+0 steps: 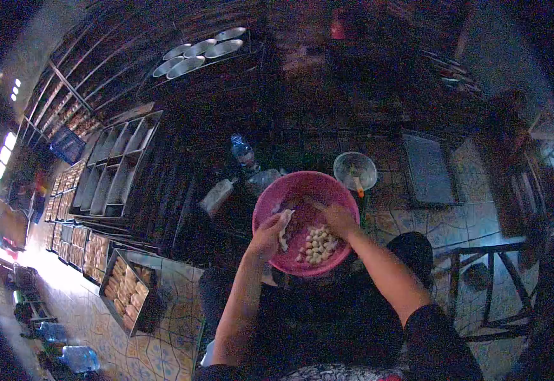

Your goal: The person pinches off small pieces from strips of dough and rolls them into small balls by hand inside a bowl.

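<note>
A pink basin [305, 181] sits in front of me, tilted a little. Small pale round pieces [318, 244] are heaped in its lower right part. My left hand [268, 238] is closed on a strip of whitish dough [285, 230] over the basin's left side. On the right side, above the pale pieces, my right hand [335, 218] has its fingers stretched toward the basin's middle; nothing is visible in them.
A clear bowl [355, 170] with an orange-handled tool stands beyond the basin. Also there: a plastic bottle [241, 151], a flat tray [428, 168], a tray of bread [125, 289], metal molds [113, 166] and a dark stool frame [491, 286].
</note>
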`<state>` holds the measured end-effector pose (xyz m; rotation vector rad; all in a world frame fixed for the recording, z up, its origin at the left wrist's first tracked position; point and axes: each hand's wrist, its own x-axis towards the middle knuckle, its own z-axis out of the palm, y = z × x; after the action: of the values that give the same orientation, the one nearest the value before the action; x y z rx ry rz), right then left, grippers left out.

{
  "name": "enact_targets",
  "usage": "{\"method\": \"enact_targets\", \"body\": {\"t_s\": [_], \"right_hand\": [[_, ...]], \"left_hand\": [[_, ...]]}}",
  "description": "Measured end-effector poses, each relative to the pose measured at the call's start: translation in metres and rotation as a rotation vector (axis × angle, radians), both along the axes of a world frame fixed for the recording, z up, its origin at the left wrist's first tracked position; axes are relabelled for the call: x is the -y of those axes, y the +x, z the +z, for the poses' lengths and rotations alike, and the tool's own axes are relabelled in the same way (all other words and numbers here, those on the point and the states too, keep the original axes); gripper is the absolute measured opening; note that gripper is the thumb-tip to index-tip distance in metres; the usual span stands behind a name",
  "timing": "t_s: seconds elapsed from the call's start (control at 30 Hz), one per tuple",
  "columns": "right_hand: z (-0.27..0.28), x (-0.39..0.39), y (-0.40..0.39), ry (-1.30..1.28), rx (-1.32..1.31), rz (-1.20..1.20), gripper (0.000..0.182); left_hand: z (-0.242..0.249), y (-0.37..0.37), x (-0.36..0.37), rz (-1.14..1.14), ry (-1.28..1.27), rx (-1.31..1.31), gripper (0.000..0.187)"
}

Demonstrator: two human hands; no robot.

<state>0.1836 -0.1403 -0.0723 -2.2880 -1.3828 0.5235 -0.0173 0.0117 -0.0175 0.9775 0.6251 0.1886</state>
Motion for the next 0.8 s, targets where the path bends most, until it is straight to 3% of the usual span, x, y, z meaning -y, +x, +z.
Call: {"method": "enact_targets", "body": {"t_s": [0.07,0.1,0.17,0.2,0.27,0.3,0.33,0.4,0.57,0.63,0.7,0.8], "right_hand": [[-0.047,-0.009,0.018,0.592,0.409,-0.06,0.067],[-0.037,-0.011,0.021,0.6,0.417,-0.06,0.067],[-0.012,0.0,0.012,0.258,0.319,-0.079,0.061],[0.009,0.003,0.007,0.254,0.314,-0.076,0.061],[0.061,0.006,-0.003,0.283,-0.141,-0.118,0.053],[0.076,0.006,-0.004,0.267,-0.152,-0.123,0.053],[0.087,0.005,-0.005,0.385,-0.184,0.031,0.047],[0.106,0.006,-0.014,0.586,-0.112,0.283,0.038],[0.101,0.003,-0.026,0.489,-0.16,0.33,0.03],[0.093,0.001,-0.025,0.527,-0.202,0.222,0.024],[0.093,0.0,-0.024,0.514,-0.12,0.205,0.02],[0.091,0.007,-0.031,0.431,-0.08,0.213,0.019]], "left_hand": [[-0.01,0.004,-0.005,-0.029,0.127,0.028,0.034],[-0.013,0.006,-0.004,-0.06,0.231,0.042,0.034],[-0.006,0.003,0.0,-0.105,0.215,-0.103,0.035],[-0.007,0.004,0.002,-0.077,0.252,-0.028,0.035],[0.002,0.012,0.002,-0.052,0.288,0.044,0.035],[0.016,0.013,0.008,-0.039,0.367,-0.06,0.034],[0.019,0.011,0.015,-0.033,0.442,-0.171,0.033],[0.004,0.011,0.024,-0.015,0.469,-0.125,0.032],[-0.029,0.02,0.014,-0.012,0.582,-0.057,0.039],[-0.007,0.014,0.019,-0.01,0.508,-0.166,0.038],[-0.001,0.013,0.018,-0.096,0.746,-0.042,0.037],[0.009,0.015,0.021,-0.165,0.614,-0.144,0.037]]}}
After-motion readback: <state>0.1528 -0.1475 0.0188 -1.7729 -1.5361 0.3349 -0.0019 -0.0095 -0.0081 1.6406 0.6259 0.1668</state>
